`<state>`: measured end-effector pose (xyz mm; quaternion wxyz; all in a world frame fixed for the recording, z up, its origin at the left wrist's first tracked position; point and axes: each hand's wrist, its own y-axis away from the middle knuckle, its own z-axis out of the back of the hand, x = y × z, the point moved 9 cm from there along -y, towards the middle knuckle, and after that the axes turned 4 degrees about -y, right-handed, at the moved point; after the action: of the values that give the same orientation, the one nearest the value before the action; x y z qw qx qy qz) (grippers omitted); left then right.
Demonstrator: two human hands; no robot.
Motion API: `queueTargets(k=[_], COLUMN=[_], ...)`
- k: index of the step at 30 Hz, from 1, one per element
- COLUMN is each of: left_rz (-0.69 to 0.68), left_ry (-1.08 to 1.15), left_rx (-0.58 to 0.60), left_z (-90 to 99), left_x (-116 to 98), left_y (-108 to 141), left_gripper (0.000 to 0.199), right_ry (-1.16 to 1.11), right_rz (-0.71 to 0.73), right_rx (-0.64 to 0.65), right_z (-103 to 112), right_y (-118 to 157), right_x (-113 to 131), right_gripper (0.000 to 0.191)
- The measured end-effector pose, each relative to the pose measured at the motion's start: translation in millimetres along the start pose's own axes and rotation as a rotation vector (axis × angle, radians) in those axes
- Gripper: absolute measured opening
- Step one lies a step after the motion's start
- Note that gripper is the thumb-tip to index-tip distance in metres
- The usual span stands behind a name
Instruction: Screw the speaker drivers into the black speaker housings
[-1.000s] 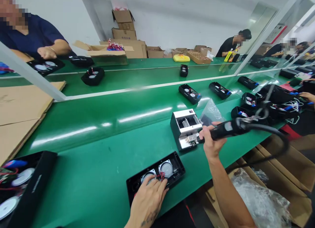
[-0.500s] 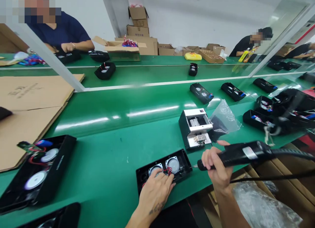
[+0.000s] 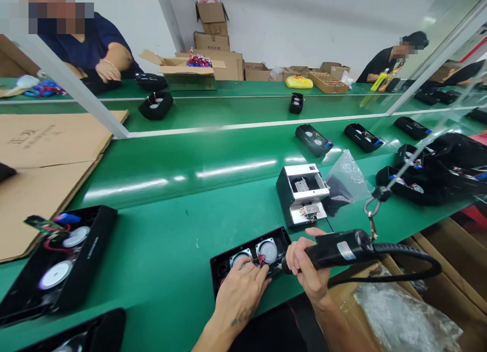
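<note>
A black speaker box [image 3: 224, 260] lies face-up on the green bench in front of me, with two round speakers and red wires inside. My left hand [image 3: 243, 291] rests over its near side, fingers bent down into it beside the wires and pressing on it; the fingertips are partly hidden. My right hand [image 3: 308, 266] is wrapped around a black electric screwdriver [image 3: 335, 250], held nearly level. The screwdriver's nose points left at the box's near right part, close to my left fingers. Its bit is hard to make out there.
A silver-and-black screw feeder [image 3: 302, 195] stands behind the box, beside a clear plastic bag [image 3: 346, 177]. A hook and cord [image 3: 376, 195] hang by the screwdriver. More speaker boxes [image 3: 76, 266] lie left and right. Cartons [image 3: 437, 260] sit below the bench edge. Co-workers sit across.
My right hand has moved left and slightly down with the screwdriver, bringing its nose from outside the box's right end to over the box. My left hand stays in place.
</note>
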<state>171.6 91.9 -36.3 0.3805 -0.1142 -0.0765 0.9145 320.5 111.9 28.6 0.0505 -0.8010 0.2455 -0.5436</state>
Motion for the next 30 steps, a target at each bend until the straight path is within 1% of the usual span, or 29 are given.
queueTargets(k=[3, 5, 7, 9, 12, 14, 18, 25, 30], left_rz=[0.002, 0.004, 0.004, -0.001, -0.019, -0.027, -0.018, -0.025, -0.014], left_ry=[-0.004, 0.001, 0.041, 0.117, 0.199, 0.219, 0.248, 0.228, 0.239], left_rx=[0.008, -0.001, -0.052, -0.133, -0.244, -0.291, -0.357, -0.397, -0.379], left_z=[-1.2, 0.9, 7.9, 17.8, 29.0, 31.9, 33.8, 39.0, 40.8], left_x=[-0.7, -1.2, -0.6, 1.4, 5.0, 6.4, 8.0, 6.2, 7.0], left_y=[1.0, 1.5, 1.8, 2.4, 4.7, 6.7, 9.3, 7.4, 6.6], left_gripper=[0.010, 0.014, 0.021, 0.027, 0.025, 0.023, 0.029, 0.032, 0.030], right_ry=[-0.024, -0.059, -0.094, -0.109, -0.119, -0.135, -0.147, -0.184, -0.195], right_rz=[-0.002, 0.008, 0.013, 0.004, -0.002, 0.006, 0.009, -0.012, -0.002], right_rx=[0.000, -0.004, -0.008, 0.006, 0.024, 0.015, -0.006, -0.017, -0.022], right_z=[-1.7, -2.4, -3.3, -6.3, -11.0, -11.9, -11.4, -12.6, -12.2], right_y=[1.0, 1.6, 2.0, 2.4, 3.7, 4.7, 4.5, 3.8, 4.4], right_x=[0.7, 4.1, 8.2, 10.8, 13.5, 15.2, 17.9, 17.6, 16.8], right_gripper=[0.026, 0.028, 0.031, 0.034, 0.035, 0.035, 0.034, 0.033, 0.032])
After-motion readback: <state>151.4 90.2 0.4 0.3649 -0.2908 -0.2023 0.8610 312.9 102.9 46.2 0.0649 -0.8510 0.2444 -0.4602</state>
